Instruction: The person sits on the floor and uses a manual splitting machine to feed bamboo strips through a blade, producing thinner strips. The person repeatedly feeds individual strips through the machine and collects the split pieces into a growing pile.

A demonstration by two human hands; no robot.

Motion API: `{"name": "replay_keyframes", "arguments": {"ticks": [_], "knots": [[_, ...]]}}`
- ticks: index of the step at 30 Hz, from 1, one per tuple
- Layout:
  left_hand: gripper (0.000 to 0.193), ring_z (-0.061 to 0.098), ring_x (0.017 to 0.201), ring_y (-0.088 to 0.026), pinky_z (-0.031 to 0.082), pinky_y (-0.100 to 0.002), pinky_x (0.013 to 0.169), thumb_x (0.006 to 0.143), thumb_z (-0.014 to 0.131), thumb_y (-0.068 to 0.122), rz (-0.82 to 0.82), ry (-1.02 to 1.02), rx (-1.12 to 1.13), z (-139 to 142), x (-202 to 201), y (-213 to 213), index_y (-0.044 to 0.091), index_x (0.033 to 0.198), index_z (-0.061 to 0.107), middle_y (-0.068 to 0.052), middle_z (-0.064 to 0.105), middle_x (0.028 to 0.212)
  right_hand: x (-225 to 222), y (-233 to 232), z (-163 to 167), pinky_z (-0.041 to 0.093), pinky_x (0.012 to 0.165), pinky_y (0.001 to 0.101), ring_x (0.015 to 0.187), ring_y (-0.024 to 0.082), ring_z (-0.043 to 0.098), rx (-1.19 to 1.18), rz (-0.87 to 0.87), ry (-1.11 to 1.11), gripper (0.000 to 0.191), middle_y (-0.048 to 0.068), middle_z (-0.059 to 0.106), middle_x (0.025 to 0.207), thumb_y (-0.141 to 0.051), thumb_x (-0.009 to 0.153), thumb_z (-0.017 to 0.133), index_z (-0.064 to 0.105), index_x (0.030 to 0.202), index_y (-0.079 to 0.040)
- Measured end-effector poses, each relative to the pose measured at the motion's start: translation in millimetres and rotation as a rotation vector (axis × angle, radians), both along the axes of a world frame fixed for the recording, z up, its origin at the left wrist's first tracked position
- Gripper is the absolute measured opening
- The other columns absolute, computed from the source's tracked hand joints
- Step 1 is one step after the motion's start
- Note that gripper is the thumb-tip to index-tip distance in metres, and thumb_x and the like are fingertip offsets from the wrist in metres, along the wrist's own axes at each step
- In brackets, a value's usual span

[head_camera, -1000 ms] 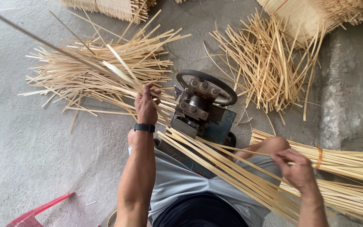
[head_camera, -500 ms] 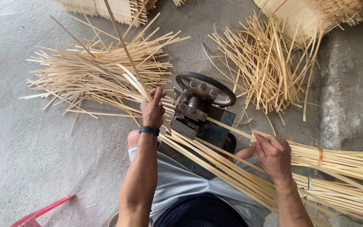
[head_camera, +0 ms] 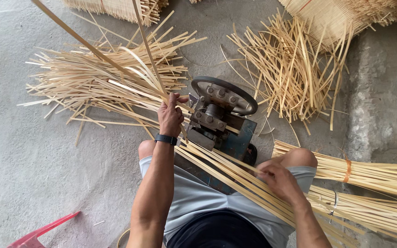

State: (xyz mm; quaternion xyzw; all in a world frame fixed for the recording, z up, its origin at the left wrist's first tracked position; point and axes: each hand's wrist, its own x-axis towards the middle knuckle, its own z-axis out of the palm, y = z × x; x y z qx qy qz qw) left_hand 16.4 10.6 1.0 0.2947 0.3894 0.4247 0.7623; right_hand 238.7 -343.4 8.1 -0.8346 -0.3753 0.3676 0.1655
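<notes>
Bare concrete floor (head_camera: 33, 183) open on my left side, red plastic edge (head_camera: 37, 235) low at the corner, splitting machine (head_camera: 219, 119) blocking straight ahead, long strips (head_camera: 235, 183) crossing my lap, loose strip piles (head_camera: 97, 78) fanned beyond, tied bundles (head_camera: 368, 174) hemming my right.

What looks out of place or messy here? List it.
Nothing looks damaged. Loose bamboo strips lie fanned unevenly on the floor beyond the left hand; a second scattered pile lies past the machine, unlike the tied bundle.
</notes>
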Motion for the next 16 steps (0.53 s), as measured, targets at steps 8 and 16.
{"name": "replay_keyframes", "arguments": {"ticks": [8,16], "knots": [[0.038,0.053,0.058,-0.008,0.039,-0.021,0.044,0.106,0.055,0.041,0.135,0.096,0.076,8,-22,19,0.004,0.112,0.063,-0.010,0.071,0.086,71,-56,24,0.062,0.082,0.0348,0.088,0.021,0.078,-0.094,-0.130,-0.047,0.026,0.007,0.083,0.098,-0.032,0.087,0.078,0.084,0.102,-0.012],[0.039,0.044,0.053,-0.008,0.038,-0.022,0.042,0.103,0.056,0.046,0.156,-0.106,0.004,0,-32,17,0.008,0.114,0.057,0.001,0.048,0.067,78,-46,55,0.061,0.080,0.0344,0.085,0.020,0.077,0.101,-0.248,-0.234,0.026,0.006,0.082,0.095,-0.032,0.088,0.078,0.084,0.102,-0.011]]}}
